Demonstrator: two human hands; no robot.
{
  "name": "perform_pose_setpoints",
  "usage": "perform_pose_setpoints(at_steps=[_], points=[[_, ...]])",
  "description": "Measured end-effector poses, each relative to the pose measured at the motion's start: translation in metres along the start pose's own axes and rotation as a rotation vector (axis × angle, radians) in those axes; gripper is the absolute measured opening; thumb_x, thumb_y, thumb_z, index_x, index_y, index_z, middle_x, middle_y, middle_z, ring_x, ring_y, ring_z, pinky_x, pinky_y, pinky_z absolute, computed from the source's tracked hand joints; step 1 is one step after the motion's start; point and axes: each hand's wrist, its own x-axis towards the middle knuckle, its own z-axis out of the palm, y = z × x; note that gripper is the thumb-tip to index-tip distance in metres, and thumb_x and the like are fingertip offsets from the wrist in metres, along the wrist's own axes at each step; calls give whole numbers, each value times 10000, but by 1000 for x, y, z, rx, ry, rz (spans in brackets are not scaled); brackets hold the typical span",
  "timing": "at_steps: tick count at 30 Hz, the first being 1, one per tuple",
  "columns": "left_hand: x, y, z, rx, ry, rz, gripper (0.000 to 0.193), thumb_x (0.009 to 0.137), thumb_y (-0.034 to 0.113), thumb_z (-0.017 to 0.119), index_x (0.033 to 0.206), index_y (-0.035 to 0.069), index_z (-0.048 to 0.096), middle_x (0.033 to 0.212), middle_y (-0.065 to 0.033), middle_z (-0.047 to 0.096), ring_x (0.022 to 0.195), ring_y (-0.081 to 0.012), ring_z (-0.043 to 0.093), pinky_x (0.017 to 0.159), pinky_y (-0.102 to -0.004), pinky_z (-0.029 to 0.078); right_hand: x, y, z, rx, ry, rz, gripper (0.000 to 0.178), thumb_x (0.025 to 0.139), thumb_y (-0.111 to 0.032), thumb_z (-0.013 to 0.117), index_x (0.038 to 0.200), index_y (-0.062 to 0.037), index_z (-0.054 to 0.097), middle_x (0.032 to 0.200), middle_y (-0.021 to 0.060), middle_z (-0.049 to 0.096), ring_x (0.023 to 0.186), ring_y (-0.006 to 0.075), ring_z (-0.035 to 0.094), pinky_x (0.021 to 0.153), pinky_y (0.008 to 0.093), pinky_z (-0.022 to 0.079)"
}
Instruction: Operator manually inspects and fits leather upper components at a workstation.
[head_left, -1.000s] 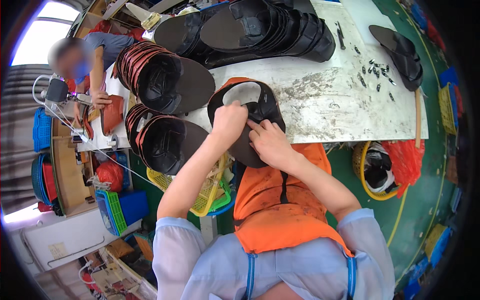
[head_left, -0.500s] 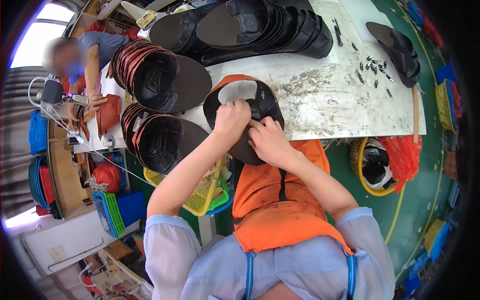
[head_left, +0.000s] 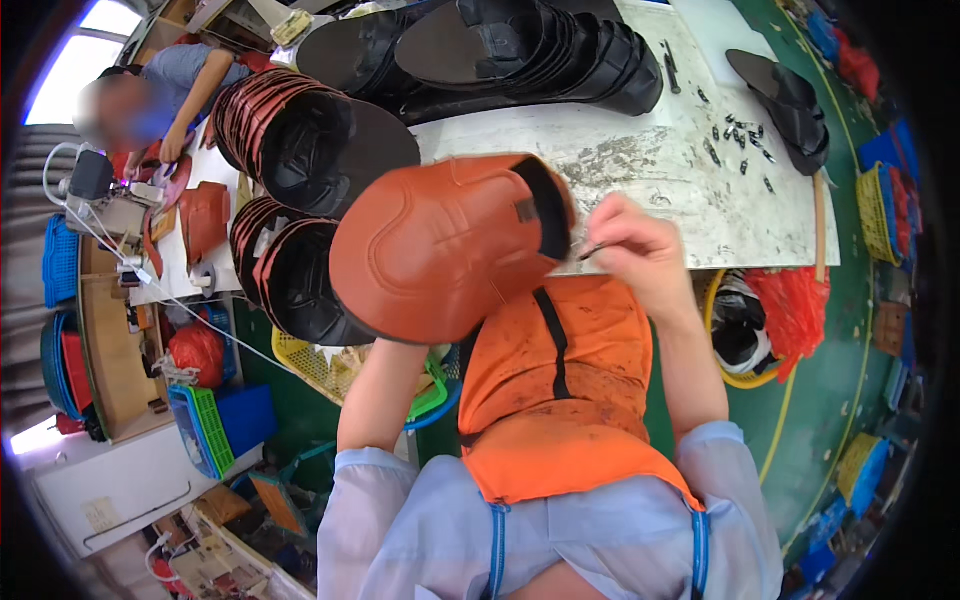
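A reddish-brown leather cap (head_left: 440, 250) is held up in front of me with its outer side showing and its brim toward the lower left. My left forearm (head_left: 385, 385) reaches under it. That hand is hidden beneath the cap, which it holds up. Just beyond the cap's open back edge, with its black lining, is my right hand (head_left: 640, 250), blurred by motion. Its thumb and fingers pinch a small dark piece (head_left: 592, 252), too small to make out. An orange apron (head_left: 560, 370) covers my lap.
Left of the cap stand stacks of brown caps (head_left: 325, 150); black caps (head_left: 540, 60) are piled behind. Several small black clips (head_left: 740, 135) lie on the white table (head_left: 640, 190). A yellow basket (head_left: 745, 378) sits below right. A co-worker (head_left: 190, 90) is at a machine on the left.
The cap has turned over from its inside to its brown outside and moved left. My left hand has gone under it. My right hand has moved off the cap to the right, pinching a small piece.
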Motion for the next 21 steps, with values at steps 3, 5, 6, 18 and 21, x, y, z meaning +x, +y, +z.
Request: perform_pose_setpoints(at_steps=[3, 5, 6, 18, 21], points=[[-17, -2, 3, -16, 13, 1, 246, 891, 85, 663, 1134, 49, 674, 1077, -93, 683, 1006, -224, 643, 824, -318, 504, 6, -1, 21, -107, -84, -19, 133, 827, 63, 737, 941, -8, 742, 912, 22, 607, 815, 79, 587, 679, 212, 454], [-17, -4, 6, -20, 21, 4, 254, 892, 88, 664, 1143, 49, 670, 1087, -94, 680, 1015, -224, 640, 832, -319, 502, 10, -9, 27, -112, -86, 43, 112, 829, 29, 763, 933, -7, 745, 875, 11, 601, 766, 68, 584, 637, 207, 448], [-39, 6, -2, -18, 24, 8, 257, 893, 89, 665, 1147, 48, 668, 1092, -94, 678, 1019, -224, 639, 836, -319, 502, 10, -11, 27, -115, -88, 44, 112, 829, 29, 763, 933, -7, 745, 875, 11, 601, 766, 68, 584, 637, 207, 448], [-11, 6, -5, 19, 31, 39, 305, 901, 102, 673, 1199, 44, 642, 1152, -99, 661, 1074, -222, 622, 884, -326, 491, 12, -23, 49, -498, 33, -114, 96, 807, 0, 787, 849, 10, 701, 838, 16, 574, 680, 76, 536, 583, 228, 423], [-47, 24, -11, 42, 29, 43, 318, 903, 105, 675, 1212, 43, 636, 1167, -101, 656, 1088, -222, 618, 897, -327, 489, 13, -29, 48, -540, 0, -124, 218, 792, -27, 807, 961, 4, 674, 874, 19, 583, 676, 75, 552, 581, 227, 435]])
